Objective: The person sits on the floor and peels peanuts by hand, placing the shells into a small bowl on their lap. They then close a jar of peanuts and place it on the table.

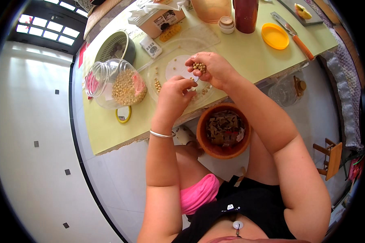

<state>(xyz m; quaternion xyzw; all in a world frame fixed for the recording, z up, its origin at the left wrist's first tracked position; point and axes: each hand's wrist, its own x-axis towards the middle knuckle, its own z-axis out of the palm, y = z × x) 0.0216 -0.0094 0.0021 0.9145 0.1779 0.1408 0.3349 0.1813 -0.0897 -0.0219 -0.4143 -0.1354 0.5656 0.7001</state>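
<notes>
Over a clear tray (pixel 160 62), seemingly placed to catch strays, the right hand (pixel 215 69) cups dried beans (pixel 199 67) against spilling; at its eight o'clock the left hand (pixel 175 93) bends, its grip unclear, with a jar (pixel 115 83) at nine o'clock.

Tan beans (pixel 199 67), pale-green table (pixel 257 58)

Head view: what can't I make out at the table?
Head view, right hand: how many beans it holds; its fingers may hide some.
Head view, left hand: whether it pinches anything; too small.
Head view, clear dish: the part under the hands, covered by them.
Head view, dark red cylinder: its top, cut by the upper edge.
</notes>
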